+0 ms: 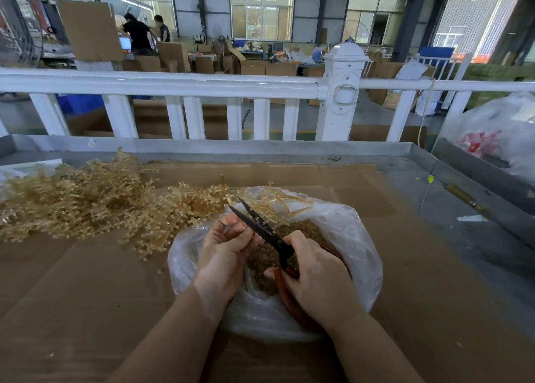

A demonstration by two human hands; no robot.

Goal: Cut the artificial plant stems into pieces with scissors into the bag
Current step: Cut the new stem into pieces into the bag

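Observation:
A clear plastic bag (356, 238) lies open on the cardboard, partly filled with small tan cut pieces (260, 258). Over its mouth my right hand (315, 284) grips the red handles of black-bladed scissors (260, 226), whose blades are parted and point up-left. My left hand (223, 255) is curled beside the blades and pinches a thin pale stem piece (228, 227), mostly hidden by the fingers. Loose tan stem strips (278, 201) lie on the bag's far rim. A big pile of tan artificial plant stems (86, 200) spreads across the left of the table.
Brown cardboard (86, 296) covers a grey metal table with a raised rim (260, 148). A white fence (202, 87) stands just behind it. A bulky clear bag (498, 133) sits at the right. Two people work among boxes far back left.

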